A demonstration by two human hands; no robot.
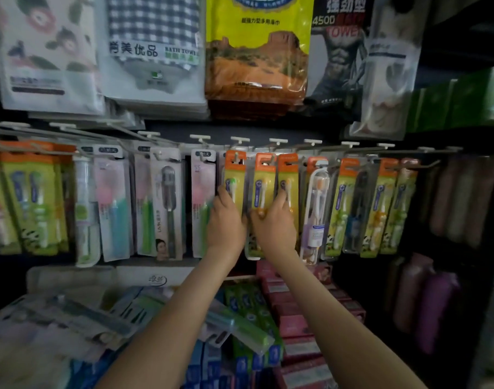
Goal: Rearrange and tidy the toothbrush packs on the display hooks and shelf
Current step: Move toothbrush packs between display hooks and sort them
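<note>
Reaching into the hanging row, I have both hands on yellow toothbrush packs with orange headers, each hung on a wire display hook. My left hand grips the green-brush pack, fingers curled round its left edge. My right hand, close beside it, holds the neighbouring orange-brush pack, thumb on its left edge, fingers hooked round the right. More packs hang on either side; bath towel bags hang above, and loose packs lie heaped below.
</note>
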